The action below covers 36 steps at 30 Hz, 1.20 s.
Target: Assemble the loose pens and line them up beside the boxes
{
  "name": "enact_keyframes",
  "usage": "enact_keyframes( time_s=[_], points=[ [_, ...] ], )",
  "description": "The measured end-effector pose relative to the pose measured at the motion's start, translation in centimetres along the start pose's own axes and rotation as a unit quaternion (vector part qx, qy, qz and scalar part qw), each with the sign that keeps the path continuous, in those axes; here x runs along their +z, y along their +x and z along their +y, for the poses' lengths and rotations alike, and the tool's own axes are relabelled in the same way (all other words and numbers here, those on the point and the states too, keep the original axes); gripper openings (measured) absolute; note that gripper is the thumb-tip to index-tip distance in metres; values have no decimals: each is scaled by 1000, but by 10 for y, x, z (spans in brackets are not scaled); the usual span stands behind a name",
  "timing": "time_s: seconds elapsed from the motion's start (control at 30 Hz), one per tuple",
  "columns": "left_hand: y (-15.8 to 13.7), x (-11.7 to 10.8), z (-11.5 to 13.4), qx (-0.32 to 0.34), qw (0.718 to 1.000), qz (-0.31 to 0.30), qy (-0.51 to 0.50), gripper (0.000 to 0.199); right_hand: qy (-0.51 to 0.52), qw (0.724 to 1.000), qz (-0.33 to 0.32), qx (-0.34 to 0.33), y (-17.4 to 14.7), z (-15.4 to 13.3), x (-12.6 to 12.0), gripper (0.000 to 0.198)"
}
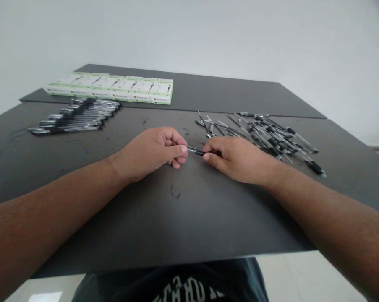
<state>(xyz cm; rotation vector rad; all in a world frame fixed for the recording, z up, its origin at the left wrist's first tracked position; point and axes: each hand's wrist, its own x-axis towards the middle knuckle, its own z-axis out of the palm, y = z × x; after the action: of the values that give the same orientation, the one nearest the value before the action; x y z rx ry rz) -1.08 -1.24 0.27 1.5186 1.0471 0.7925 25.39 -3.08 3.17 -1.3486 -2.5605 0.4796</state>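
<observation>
A slim pen [195, 150] with a dark grip spans the gap between my two hands above the middle of the table. My left hand [159, 149] pinches one end between thumb and fingers. At the other end, my right hand [236, 157] closes its thumb and forefinger on the dark part. Both tips of the pen are hidden by my fingers. Just beyond my right hand lies a loose pile of clear and black pen parts [274, 138], with thin refills [231, 128] and caps among them.
Pens [79, 115] lie side by side in a row at the left. Behind them, white and green boxes [113, 88] stand in a line on the back of the dark table [189, 226]. Dark scribbles mark the tabletop. A pale wall [189, 37] rises behind.
</observation>
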Motion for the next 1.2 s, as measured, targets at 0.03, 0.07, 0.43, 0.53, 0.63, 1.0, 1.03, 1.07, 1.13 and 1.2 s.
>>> enact_keyframes(
  time_s=[0.03,0.07,0.43,0.53,0.63,1.0,1.03,1.07,1.13,1.2],
  points=[
    [0,0,0,0,1000,1,4,21,0,1000,0,0,0,0,0,23],
    [0,-1,0,-2,1000,3,6,22,0,1000,1,-1,0,-1,0,23],
    [-3,5,-1,-24,998,-1,-52,34,3,1000,-3,-22,0,1,-1,23],
    [-3,5,-1,-34,998,7,-52,34,8,1000,-5,-27,0,1,-1,22],
    [-4,6,0,-40,997,11,-57,37,13,1000,-4,-28,-1,1,-1,21],
    [-4,6,2,-35,999,9,-41,28,11,1000,3,-22,0,0,-1,23],
    [-4,5,4,-32,999,7,-27,27,13,1000,3,-20,0,-1,-1,23],
    [-4,3,5,-28,1000,3,-8,26,16,1000,2,-16,0,-1,0,22],
    [-4,-2,9,-20,999,-4,35,25,18,1000,0,-10,0,-2,0,22],
    [-3,-5,11,-7,997,-6,71,25,14,1000,4,-10,-1,-3,-1,22]
  ],
)
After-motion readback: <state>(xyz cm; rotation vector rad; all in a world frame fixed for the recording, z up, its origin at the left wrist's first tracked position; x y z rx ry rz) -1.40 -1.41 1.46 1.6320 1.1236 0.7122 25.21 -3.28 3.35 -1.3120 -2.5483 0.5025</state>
